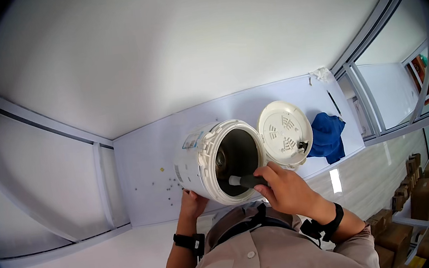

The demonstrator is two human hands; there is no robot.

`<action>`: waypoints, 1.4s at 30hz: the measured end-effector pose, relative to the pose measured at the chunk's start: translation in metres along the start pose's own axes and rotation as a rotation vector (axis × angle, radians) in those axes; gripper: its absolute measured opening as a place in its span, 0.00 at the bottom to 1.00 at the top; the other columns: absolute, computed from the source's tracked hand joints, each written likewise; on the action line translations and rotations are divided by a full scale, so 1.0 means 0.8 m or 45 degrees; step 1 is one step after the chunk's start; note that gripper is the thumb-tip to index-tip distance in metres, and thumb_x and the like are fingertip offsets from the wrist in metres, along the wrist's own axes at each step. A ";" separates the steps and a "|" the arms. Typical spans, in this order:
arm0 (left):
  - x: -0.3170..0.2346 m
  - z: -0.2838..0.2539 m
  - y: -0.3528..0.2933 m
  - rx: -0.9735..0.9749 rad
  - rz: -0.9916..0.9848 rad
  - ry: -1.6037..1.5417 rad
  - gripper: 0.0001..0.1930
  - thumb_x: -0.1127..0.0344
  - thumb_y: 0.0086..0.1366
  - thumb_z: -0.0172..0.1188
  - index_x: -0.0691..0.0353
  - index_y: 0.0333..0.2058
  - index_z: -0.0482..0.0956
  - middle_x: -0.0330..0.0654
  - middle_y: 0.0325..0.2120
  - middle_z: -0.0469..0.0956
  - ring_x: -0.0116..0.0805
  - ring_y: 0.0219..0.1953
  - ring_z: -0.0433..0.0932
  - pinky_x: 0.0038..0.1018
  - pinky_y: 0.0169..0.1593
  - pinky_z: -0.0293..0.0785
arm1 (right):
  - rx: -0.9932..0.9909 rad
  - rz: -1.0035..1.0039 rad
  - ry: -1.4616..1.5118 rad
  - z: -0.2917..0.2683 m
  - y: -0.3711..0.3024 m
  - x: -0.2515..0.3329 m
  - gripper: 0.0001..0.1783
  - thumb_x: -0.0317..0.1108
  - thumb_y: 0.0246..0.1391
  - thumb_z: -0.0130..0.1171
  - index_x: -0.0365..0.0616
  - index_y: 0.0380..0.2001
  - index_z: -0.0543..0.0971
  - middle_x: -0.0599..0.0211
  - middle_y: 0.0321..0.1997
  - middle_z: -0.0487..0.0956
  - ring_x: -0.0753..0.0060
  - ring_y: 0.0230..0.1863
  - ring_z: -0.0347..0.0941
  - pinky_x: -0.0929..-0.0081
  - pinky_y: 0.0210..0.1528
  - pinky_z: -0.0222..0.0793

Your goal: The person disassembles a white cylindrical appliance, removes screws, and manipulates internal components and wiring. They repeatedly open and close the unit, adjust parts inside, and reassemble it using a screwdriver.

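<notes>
Left of the left hand a dozen or so small dark screws dot the white desk. Its fingers press the one white rice cooker body, tipped sideways, a small rectangular label near its rim. The right hand fingers close round one dark-handled tool inside its mouth; beyond them, one round lid, one blue cloth.

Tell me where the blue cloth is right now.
In the head view the blue cloth lies on the white table, on the person's right, just beyond the open lid of the white cooker.

White cooker body tipped, lid open
</notes>
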State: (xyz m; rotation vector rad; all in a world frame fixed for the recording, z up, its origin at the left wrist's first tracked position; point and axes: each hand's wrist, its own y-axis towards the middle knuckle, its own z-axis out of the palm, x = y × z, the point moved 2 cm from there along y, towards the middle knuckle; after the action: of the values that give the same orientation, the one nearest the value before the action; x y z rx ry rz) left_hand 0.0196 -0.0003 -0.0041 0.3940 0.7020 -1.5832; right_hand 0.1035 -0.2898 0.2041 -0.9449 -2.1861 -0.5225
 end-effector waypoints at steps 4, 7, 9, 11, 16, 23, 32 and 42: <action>0.006 -0.008 0.003 0.050 -0.040 0.061 0.51 0.36 0.58 0.76 0.58 0.72 0.65 0.42 0.67 0.73 0.44 0.68 0.74 0.49 0.69 0.73 | -0.023 0.021 -0.027 -0.004 0.003 -0.002 0.17 0.32 0.64 0.65 0.40 0.52 0.76 0.49 0.43 0.77 0.41 0.34 0.79 0.51 0.35 0.76; -0.004 -0.015 -0.001 0.027 -0.037 0.083 0.49 0.37 0.59 0.76 0.58 0.70 0.68 0.41 0.66 0.76 0.43 0.65 0.77 0.50 0.66 0.75 | -0.043 0.004 -0.006 0.008 0.008 0.000 0.17 0.32 0.63 0.66 0.39 0.53 0.77 0.50 0.45 0.78 0.41 0.35 0.80 0.52 0.36 0.77; -0.007 -0.016 -0.005 0.029 -0.051 0.079 0.48 0.37 0.59 0.76 0.59 0.70 0.69 0.42 0.65 0.76 0.43 0.65 0.77 0.49 0.66 0.76 | -0.049 -0.028 0.016 0.014 0.006 -0.001 0.18 0.32 0.62 0.67 0.39 0.54 0.78 0.51 0.46 0.78 0.42 0.37 0.80 0.53 0.37 0.78; -0.007 -0.011 -0.009 0.022 -0.039 0.021 0.45 0.40 0.60 0.76 0.60 0.68 0.71 0.42 0.64 0.78 0.43 0.64 0.78 0.49 0.66 0.76 | -0.048 -0.074 0.036 0.016 0.002 -0.004 0.20 0.31 0.61 0.68 0.39 0.55 0.79 0.51 0.47 0.79 0.42 0.38 0.81 0.55 0.38 0.79; 0.006 0.001 -0.006 0.014 -0.004 0.003 0.47 0.40 0.60 0.77 0.57 0.70 0.68 0.41 0.65 0.77 0.43 0.65 0.78 0.48 0.67 0.76 | -0.071 -0.139 -0.036 0.009 0.004 0.004 0.19 0.31 0.60 0.69 0.38 0.53 0.81 0.53 0.47 0.80 0.44 0.39 0.81 0.57 0.38 0.79; -0.001 -0.001 -0.009 0.066 -0.042 0.030 0.47 0.39 0.60 0.76 0.57 0.70 0.68 0.43 0.65 0.76 0.45 0.65 0.78 0.55 0.64 0.78 | -0.260 0.024 0.116 -0.003 -0.001 0.014 0.14 0.27 0.59 0.68 0.35 0.47 0.83 0.51 0.38 0.80 0.47 0.32 0.80 0.60 0.34 0.78; -0.001 0.014 0.006 -0.062 0.081 0.042 0.50 0.41 0.58 0.79 0.59 0.70 0.65 0.47 0.62 0.78 0.49 0.61 0.81 0.56 0.60 0.82 | -0.804 0.225 0.799 -0.050 -0.040 -0.085 0.16 0.29 0.61 0.70 0.37 0.51 0.80 0.63 0.44 0.83 0.72 0.42 0.78 0.74 0.45 0.76; -0.015 0.039 0.003 -0.083 0.102 0.475 0.51 0.68 0.51 0.85 0.62 0.71 0.64 0.43 0.60 0.77 0.35 0.60 0.78 0.35 0.62 0.78 | -0.733 0.200 1.262 -0.079 -0.030 -0.060 0.18 0.40 0.59 0.61 0.46 0.49 0.74 0.66 0.40 0.73 0.72 0.32 0.74 0.73 0.32 0.70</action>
State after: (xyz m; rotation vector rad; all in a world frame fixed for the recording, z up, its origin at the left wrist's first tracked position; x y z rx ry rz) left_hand 0.0280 -0.0108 0.0263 0.6709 1.0068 -1.4205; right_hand 0.1367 -0.3652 0.2103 -0.8505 -1.0708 -1.2576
